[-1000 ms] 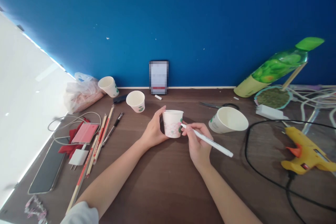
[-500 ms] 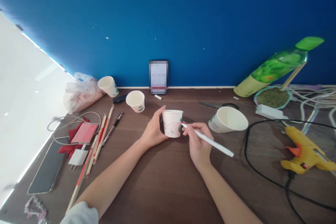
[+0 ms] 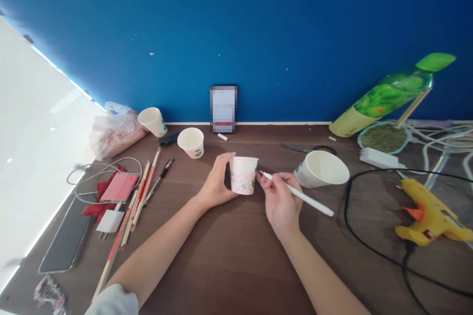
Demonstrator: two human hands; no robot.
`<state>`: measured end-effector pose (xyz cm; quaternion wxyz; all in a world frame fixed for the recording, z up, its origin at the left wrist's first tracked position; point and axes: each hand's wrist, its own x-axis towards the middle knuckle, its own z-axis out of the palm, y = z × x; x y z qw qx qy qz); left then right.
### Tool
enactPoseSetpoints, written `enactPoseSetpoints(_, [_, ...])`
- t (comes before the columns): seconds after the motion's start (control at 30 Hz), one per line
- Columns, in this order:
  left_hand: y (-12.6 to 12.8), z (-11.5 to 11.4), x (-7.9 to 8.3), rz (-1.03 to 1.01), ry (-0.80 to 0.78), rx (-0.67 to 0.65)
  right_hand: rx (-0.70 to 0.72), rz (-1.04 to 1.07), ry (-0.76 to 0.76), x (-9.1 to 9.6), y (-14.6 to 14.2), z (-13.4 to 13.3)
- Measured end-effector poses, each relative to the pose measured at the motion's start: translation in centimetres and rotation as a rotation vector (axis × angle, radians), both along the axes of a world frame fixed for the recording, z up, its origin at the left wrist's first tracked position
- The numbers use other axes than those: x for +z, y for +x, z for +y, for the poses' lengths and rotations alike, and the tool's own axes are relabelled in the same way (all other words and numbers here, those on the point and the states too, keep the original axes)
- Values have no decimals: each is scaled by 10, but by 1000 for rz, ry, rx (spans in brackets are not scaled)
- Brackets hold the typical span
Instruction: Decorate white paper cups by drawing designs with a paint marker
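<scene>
My left hand [image 3: 217, 181] grips a white paper cup [image 3: 243, 175] from its left side, thumb low and fingers up near the rim. Pink lines and green leaf prints mark the cup's wall. In my right hand [image 3: 283, 200] is a white felt-tip marker [image 3: 306, 200] with a pink tip, held like a pen. Its tip points at the cup's right side, a small gap away from the wall. Right of my right hand, a second paper cup [image 3: 321, 170] lies tilted with its mouth toward me.
Two more paper cups [image 3: 190, 143] stand back left. A phone [image 3: 223, 108] leans on the blue wall. Wooden sticks [image 3: 142, 192], a black pen [image 3: 158, 181] and a charger [image 3: 110, 221] lie left. Scissors [image 3: 308, 149], a yellow glue gun [image 3: 430, 211], cables and a green bottle [image 3: 384, 96] are right.
The marker has drawn back to the right from the cup, so its pink tip now shows apart from the wall. My left hand and the cup have barely moved.
</scene>
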<state>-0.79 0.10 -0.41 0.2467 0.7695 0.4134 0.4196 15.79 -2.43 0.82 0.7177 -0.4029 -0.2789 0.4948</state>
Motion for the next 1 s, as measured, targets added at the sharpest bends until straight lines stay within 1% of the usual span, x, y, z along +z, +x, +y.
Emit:
enactPoseSetpoints(0.17, [0,-1,0,20,-43,-4,24,9,23,3,0,-3])
enactPoseSetpoints(0.33, [2,-3,0,-2,-136,16,23,17,36,0,0,-2])
enactPoseSetpoints(0.53, [3,-3,-2,46,-139,60,24,-69,49,-1,1,-3])
enactPoseSetpoints(0.7, [4,-4,0,56,-151,78,53,-133,67,1,0,-5])
enactPoseSetpoints(1.0, [5,-5,2,51,-174,87,50,-165,51,-6,2,-5])
